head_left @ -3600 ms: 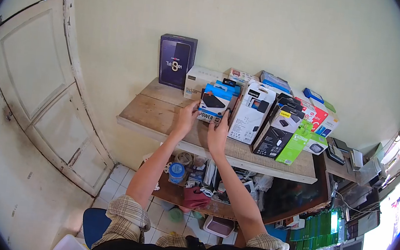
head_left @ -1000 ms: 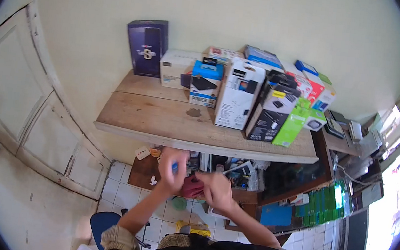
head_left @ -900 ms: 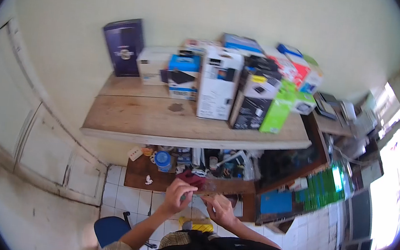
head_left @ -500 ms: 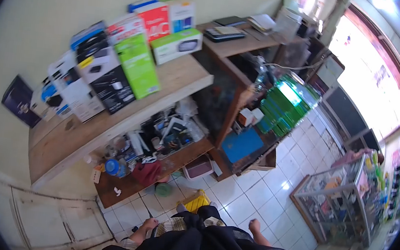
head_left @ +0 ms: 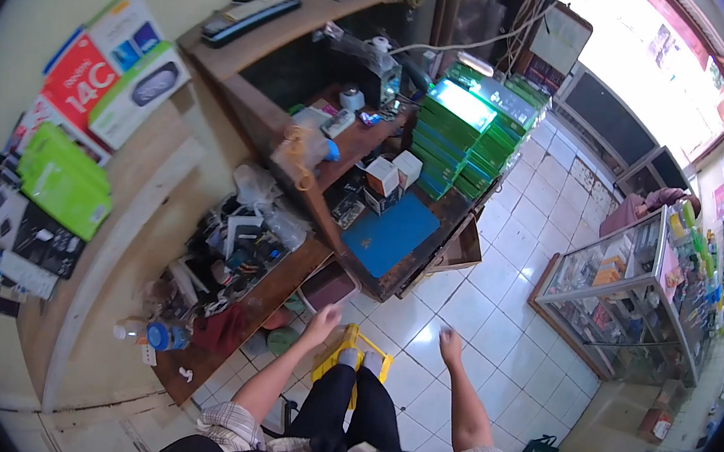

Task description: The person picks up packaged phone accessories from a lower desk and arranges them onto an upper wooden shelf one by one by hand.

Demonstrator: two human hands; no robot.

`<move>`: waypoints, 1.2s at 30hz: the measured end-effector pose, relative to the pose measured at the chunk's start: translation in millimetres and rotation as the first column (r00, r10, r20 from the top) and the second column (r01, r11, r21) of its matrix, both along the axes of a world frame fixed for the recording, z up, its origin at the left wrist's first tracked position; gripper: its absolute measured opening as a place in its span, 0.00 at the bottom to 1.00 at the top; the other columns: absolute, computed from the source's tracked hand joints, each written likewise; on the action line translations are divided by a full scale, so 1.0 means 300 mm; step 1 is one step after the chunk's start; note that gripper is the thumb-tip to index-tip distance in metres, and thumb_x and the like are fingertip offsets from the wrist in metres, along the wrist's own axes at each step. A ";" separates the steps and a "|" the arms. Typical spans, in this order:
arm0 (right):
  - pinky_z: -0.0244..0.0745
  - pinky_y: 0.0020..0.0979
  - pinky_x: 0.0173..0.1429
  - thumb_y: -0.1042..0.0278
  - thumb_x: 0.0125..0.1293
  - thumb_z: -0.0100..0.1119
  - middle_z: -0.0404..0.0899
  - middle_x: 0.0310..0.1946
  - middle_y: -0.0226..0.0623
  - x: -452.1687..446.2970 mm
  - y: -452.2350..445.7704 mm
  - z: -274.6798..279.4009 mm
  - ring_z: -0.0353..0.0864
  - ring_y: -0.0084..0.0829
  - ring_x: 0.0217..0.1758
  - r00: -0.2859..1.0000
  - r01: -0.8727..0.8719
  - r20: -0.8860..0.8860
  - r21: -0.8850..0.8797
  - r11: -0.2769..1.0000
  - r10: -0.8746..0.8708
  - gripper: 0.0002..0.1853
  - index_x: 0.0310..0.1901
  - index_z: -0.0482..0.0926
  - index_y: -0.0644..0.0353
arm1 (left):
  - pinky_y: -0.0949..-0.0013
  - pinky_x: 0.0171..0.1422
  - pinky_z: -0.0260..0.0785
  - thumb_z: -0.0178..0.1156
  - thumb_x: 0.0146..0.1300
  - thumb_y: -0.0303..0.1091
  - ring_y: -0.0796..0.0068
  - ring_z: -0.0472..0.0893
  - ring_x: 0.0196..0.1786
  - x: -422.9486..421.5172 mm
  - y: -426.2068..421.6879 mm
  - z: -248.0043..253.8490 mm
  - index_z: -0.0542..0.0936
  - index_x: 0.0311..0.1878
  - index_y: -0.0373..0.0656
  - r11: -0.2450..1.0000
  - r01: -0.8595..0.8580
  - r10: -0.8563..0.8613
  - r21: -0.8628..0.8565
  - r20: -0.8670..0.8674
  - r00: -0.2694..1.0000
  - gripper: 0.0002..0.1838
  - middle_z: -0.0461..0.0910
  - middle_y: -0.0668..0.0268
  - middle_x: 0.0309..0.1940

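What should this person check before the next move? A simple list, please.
1. Feet on the yellow stand: ok, both appear to be on it.
2. Stand steady: cannot tell, its base is mostly hidden.
3. Left hand free: cannot tell for sure; no item shows, but the fingers are curled.
4. Right hand free: cannot tell for sure; again curled, no item showing.
5. Floor visible beside the stand: ok, white tiles show.
6. Drawer under the blue mat's desk closed: not ok, it juts out.
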State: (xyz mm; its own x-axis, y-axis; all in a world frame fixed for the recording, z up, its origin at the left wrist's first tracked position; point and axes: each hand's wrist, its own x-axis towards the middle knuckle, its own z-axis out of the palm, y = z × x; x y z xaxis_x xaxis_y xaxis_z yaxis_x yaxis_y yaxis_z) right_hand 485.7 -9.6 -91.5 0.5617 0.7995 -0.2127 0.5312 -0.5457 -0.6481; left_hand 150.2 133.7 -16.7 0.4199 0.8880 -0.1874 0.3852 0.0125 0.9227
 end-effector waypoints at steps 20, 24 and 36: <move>0.48 0.40 0.65 0.44 0.57 0.55 0.52 0.57 0.58 -0.259 1.388 -0.079 0.50 0.51 0.63 0.887 0.293 -0.462 0.557 0.777 -0.004 0.40 0.60 0.55 0.67 | 0.55 0.64 0.47 0.43 0.65 0.48 0.49 0.56 0.61 0.688 1.011 -0.426 0.55 0.62 0.35 0.720 -0.542 0.433 0.433 0.329 0.839 0.30 0.57 0.45 0.59; 0.48 0.41 0.65 0.42 0.61 0.48 0.55 0.57 0.59 -0.251 1.399 -0.082 0.53 0.51 0.63 0.864 0.304 -0.504 0.536 0.787 0.010 0.36 0.61 0.59 0.64 | 0.54 0.63 0.48 0.42 0.66 0.47 0.51 0.57 0.59 0.674 1.000 -0.386 0.56 0.62 0.39 0.752 -0.495 0.417 0.436 0.267 0.869 0.28 0.59 0.48 0.58; 0.66 0.30 0.51 0.47 0.67 0.41 0.73 0.50 0.45 -0.240 1.310 -0.013 0.73 0.32 0.49 0.773 0.338 -0.618 0.591 0.733 0.142 0.26 0.61 0.64 0.53 | 0.58 0.59 0.55 0.47 0.64 0.35 0.56 0.64 0.54 0.690 0.930 -0.313 0.64 0.51 0.36 0.685 -0.511 0.239 0.519 0.502 0.831 0.15 0.64 0.52 0.48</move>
